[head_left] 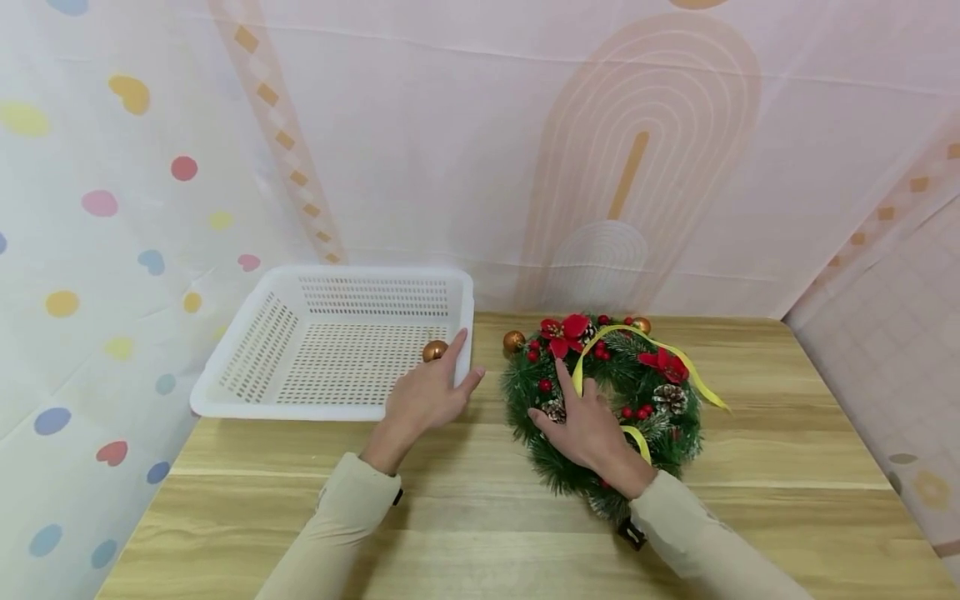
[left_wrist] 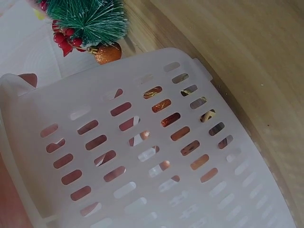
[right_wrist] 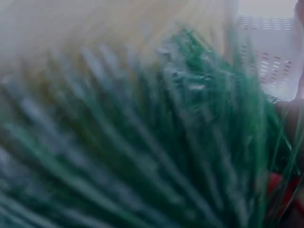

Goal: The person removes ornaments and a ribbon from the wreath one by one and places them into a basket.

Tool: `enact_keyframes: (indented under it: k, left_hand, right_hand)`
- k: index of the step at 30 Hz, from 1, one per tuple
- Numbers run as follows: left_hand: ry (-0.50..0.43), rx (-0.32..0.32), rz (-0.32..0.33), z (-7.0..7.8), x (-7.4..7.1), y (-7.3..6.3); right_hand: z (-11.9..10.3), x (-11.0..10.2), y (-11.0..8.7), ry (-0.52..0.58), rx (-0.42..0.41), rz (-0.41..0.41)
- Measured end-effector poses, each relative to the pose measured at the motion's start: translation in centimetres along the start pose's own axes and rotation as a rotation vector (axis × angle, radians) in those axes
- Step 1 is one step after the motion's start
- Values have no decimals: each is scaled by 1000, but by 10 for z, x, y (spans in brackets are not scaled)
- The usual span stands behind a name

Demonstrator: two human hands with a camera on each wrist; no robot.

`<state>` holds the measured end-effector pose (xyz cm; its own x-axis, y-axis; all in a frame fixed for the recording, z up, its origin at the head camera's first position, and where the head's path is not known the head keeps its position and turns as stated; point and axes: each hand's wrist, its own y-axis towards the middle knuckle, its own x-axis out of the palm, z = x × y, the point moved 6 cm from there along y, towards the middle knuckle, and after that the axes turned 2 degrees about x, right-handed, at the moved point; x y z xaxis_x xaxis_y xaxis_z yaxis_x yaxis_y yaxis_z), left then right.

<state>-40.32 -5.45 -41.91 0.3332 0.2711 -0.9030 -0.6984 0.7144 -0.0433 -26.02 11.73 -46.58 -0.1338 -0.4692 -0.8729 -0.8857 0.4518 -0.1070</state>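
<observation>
A white plastic basket (head_left: 225, 400) stands on the left of the wooden table. My left hand (head_left: 423, 400) is over its front right corner, index finger straight along the right rim and thumb out past it; the other fingers are hidden. Just beyond that hand, an orange-gold bauble (head_left: 434, 350) lies in the basket; in the left wrist view, orange shows through the slotted wall (left_wrist: 104, 128). My right hand (head_left: 588, 425) rests over the left part of a green wreath (head_left: 555, 462), index finger extended toward a red flower (head_left: 564, 333), thumb by a pine cone (head_left: 553, 410).
A yellow ribbon (head_left: 686, 358) trails across the wreath to the right. Another bauble (head_left: 513, 342) sits at the wreath's upper left edge, with one more (head_left: 642, 325) at its top. A patterned cloth (head_left: 420, 150) hangs behind the table (head_left: 795, 433).
</observation>
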Motion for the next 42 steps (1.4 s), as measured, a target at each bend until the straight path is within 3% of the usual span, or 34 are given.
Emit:
enact_keyframes:
  k: [16, 29, 34, 42]
  left_hand:
    - [1, 3, 2, 1, 0, -1]
    - [1, -5, -8, 0, 0, -1]
    - [-1, -6, -4, 1, 0, -1]
    - [3, -12, -2, 0, -1, -1]
  right_hand:
    - [21, -9, -12, 32, -188, -184]
    - [39, -27, -13, -75, -369, -252]
    - [40, -35, -18, -130, -420, -204]
    - [24, -39, -29, -186, -394, -48]
